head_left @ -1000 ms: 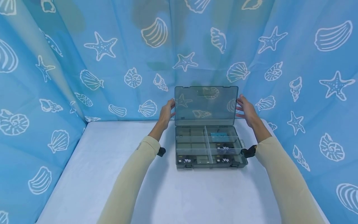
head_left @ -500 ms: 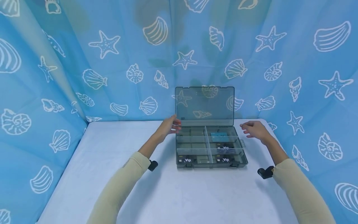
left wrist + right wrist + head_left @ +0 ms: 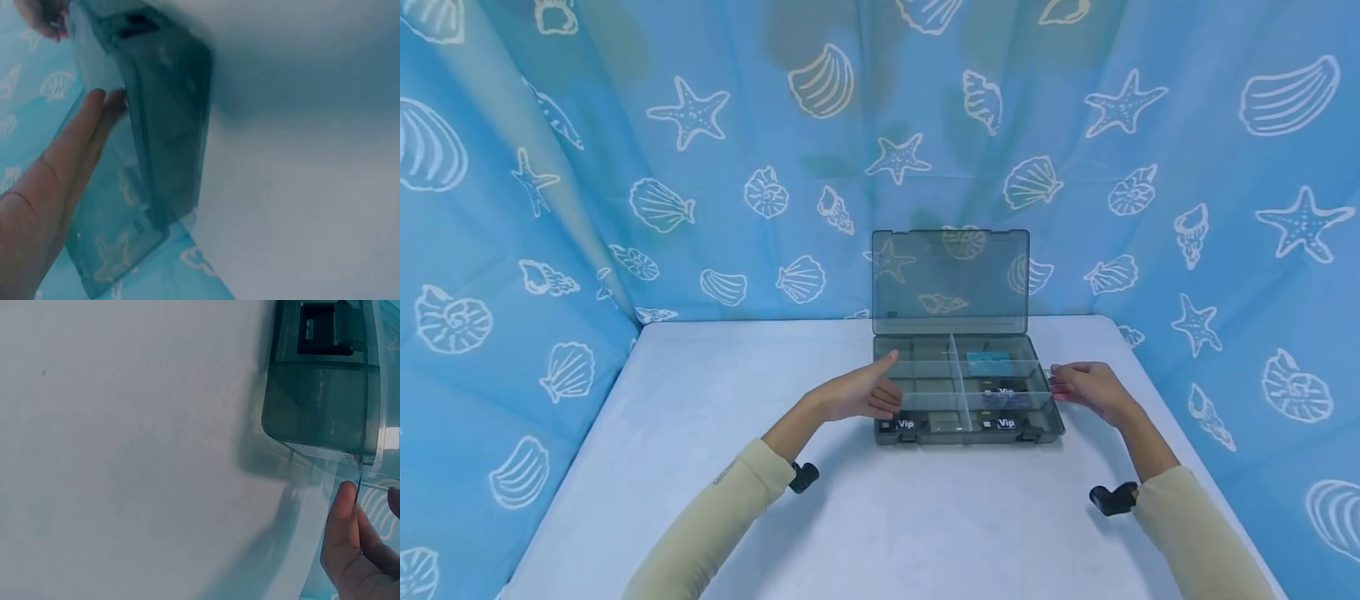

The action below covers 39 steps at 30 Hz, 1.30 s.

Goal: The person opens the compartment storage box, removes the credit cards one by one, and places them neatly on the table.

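A smoky grey translucent divided storage box (image 3: pixel 958 437) lies on the white table with its lid (image 3: pixel 951 283) raised upright at the back. My left hand (image 3: pixel 859 392) is at the box's left side, thumb up, fingers loosely bent over the rim; in the left wrist view its extended digits (image 3: pixel 69 156) reach to the rim. My right hand (image 3: pixel 1093 390) is at the right side. In the right wrist view its thumb and finger pinch a thin clear tab (image 3: pixel 359 487) jutting from the box. Inside lie black "Vip" cards (image 3: pixel 1002 423) and a light-blue card (image 3: pixel 988 362).
Clear dividers (image 3: pixel 958 379) split the box into several compartments. Dark latches (image 3: pixel 1026 436) sit on its front edge. A blue shell-print curtain (image 3: pixel 737 167) hangs behind and beside the white table (image 3: pixel 940 525). A dark wrist camera (image 3: pixel 1112 498) sits at the right sleeve.
Both hands have come down from the sides of the raised lid to the sides of the box. The right hand has taken hold of the side tab. The lid has stayed up.
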Each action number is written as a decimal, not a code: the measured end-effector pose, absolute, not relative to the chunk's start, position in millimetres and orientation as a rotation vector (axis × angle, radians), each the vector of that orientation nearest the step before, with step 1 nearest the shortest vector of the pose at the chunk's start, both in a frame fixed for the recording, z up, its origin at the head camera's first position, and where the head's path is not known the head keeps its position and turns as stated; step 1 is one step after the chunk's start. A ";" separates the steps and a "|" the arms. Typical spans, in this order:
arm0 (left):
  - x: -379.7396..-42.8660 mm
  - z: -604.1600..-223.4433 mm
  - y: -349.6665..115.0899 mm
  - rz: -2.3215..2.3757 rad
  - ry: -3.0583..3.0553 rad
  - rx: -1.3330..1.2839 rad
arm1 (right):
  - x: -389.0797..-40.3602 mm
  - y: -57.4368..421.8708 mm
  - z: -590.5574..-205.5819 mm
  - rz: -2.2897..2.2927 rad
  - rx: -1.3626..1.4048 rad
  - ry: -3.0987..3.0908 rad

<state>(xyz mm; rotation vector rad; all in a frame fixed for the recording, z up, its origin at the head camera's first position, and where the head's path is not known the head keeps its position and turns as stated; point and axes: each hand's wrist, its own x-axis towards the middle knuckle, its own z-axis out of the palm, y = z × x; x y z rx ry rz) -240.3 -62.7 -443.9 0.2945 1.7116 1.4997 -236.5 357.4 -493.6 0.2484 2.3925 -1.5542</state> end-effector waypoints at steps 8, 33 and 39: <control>-230.4 -452.8 -45.1 1.490 1.603 0.186 | -240.3 354.8 -496.0 -1.510 0.358 2.446; -230.3 -467.9 -19.8 1.657 1.510 -0.023 | -264.2 345.0 -496.6 -1.531 0.608 2.250; -228.1 -468.0 -18.8 1.718 1.523 -0.101 | -264.0 342.6 -495.6 -1.528 0.610 2.257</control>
